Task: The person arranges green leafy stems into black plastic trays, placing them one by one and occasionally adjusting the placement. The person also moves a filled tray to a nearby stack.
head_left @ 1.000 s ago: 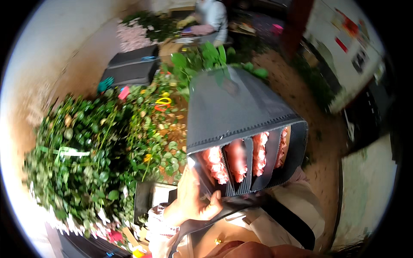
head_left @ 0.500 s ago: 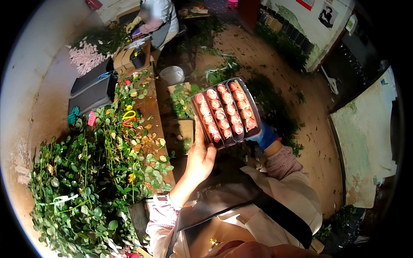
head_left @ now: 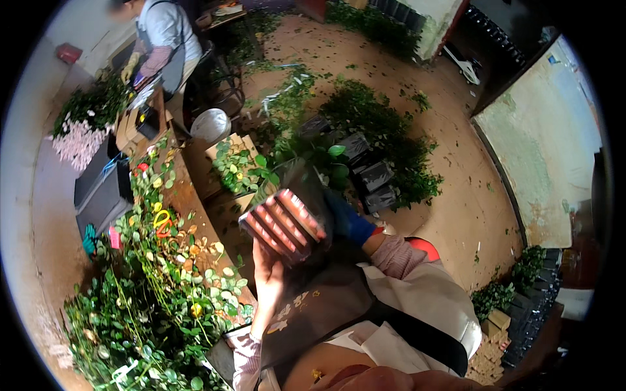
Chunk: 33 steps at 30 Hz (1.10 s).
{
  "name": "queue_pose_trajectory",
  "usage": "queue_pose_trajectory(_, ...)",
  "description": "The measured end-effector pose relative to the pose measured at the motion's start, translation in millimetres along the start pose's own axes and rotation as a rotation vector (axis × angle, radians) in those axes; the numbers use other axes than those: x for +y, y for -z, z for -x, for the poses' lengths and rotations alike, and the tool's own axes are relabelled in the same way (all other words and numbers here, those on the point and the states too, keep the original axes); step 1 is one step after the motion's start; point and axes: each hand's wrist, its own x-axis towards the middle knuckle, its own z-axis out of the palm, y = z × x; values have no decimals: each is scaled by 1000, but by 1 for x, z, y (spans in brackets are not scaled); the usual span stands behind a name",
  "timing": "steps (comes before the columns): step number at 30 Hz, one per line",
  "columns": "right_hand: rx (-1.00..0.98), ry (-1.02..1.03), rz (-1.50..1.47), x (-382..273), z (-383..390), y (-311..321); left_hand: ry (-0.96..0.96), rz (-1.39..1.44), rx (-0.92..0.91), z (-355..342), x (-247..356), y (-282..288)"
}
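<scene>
A dark wrapped pack of pink roses (head_left: 282,221) is in front of me, slightly blurred, with its four divided rows facing up and leafy stems behind it. My left hand (head_left: 267,264) grips its near left side, fingers partly tucked against it. On the pack's right side is my right hand (head_left: 352,221) in a blue glove, its fingers hidden by the dark wrap.
Leafy cut stems cover the left worktable (head_left: 182,189), with yellow scissors (head_left: 162,221) among them. A co-worker (head_left: 166,36) works farther back. Beside a white bucket (head_left: 210,122) are black packed boxes (head_left: 375,176) amid floor foliage. A pale panel (head_left: 528,163) stands right.
The pack has turned from showing its side to showing its top rows, then moved lower and left. The view has swung toward the floor, and more of my blue-gloved hand shows.
</scene>
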Motion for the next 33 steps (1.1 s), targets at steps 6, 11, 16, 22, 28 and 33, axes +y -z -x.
queue_pose_trajectory(6,507,-169,47,75,9,15,445,-150,91,67,-85,74)
queue_pose_trajectory(11,756,-134,215,175,42,98,545,-283,179,114,-120,103)
queue_pose_trajectory(16,937,-485,136,138,60,145,658,-462,205,136,-132,106)
queue_pose_trajectory(22,1119,-437,348,254,165,234,829,-517,97,128,-129,92)
queue_pose_trajectory(28,1197,-405,439,243,184,247,990,-771,-134,116,-144,85)
queue_pose_trajectory(33,1333,-483,317,248,186,272,1019,-747,-200,123,-166,97)
